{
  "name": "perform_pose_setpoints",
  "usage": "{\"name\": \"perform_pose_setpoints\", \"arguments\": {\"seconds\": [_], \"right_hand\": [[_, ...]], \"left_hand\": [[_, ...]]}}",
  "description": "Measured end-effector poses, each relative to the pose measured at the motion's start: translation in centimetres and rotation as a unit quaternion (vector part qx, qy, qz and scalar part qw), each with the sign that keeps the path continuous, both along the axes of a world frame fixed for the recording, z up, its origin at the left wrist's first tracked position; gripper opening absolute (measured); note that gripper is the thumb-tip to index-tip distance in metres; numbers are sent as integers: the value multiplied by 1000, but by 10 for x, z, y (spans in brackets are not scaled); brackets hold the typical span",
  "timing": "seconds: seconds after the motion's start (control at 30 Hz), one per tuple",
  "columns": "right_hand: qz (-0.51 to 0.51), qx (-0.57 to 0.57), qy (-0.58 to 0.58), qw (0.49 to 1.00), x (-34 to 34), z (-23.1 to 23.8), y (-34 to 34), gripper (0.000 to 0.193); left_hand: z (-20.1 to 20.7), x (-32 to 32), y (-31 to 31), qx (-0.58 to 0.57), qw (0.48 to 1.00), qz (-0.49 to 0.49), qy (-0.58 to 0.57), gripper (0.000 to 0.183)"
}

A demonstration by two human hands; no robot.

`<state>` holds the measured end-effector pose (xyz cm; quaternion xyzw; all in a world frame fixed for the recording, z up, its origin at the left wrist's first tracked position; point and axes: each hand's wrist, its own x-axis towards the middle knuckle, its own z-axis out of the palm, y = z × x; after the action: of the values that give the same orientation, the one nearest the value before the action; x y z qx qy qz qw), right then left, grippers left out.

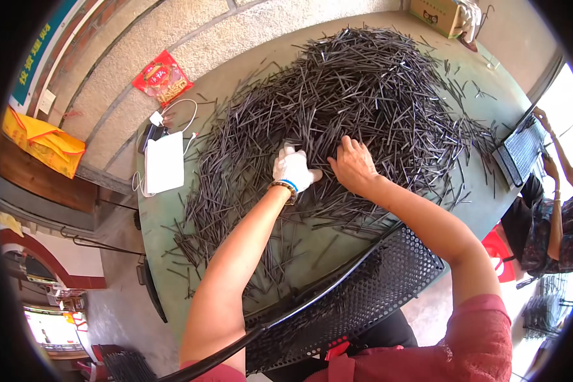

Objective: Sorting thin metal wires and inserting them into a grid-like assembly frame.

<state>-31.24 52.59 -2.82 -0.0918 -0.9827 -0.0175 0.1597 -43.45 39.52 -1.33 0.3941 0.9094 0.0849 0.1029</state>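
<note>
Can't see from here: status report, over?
Gloved left hand, bare right hand at black strips. Strips heaped loosely. Perforated panel nearer body, hands unobstructed.

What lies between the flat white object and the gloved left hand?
In the head view: green tabletop, then loose black strips up to the left hand.

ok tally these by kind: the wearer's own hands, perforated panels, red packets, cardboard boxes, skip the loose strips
Wearer's hands: 2 (gloved left hand, bare right hand)
Perforated panels: 2 (near panel, far-right panel)
Red packet: 1
Cardboard box: 1
Total: 6
Black strips left out: too many to count
</note>
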Motion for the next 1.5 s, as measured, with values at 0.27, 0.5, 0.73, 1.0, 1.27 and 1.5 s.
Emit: {"name": "perform_pose_setpoints", "arguments": {"seconds": [0.27, 0.5, 0.73, 1.0, 1.27, 1.5], "right_hand": [[165, -28, -20, 986, -1, -25, -50, 41], [303, -316, -118, 891, -9, -3, -84, 33], [162, -407, 99, 893, 99, 68, 19, 16], [-324, -363, 328, 810, 310, -66, 76, 20], [-291, -261, 282, 876, 290, -61, 54, 15], [-296, -269, 255, 880, 287, -53, 51, 16]], "left_hand": [[5, 14, -83, -83, 996, -18, 20, 58], [40, 49, -168, -214, 976, 29, -14, 74], [34, 61, -155, -96, 994, 26, -38, 106], [8, 37, -154, -170, 985, 3, 9, 106], [12, 37, -162, -238, 970, -24, 48, 111], [20, 30, -172, -222, 974, -8, 44, 93]]}}
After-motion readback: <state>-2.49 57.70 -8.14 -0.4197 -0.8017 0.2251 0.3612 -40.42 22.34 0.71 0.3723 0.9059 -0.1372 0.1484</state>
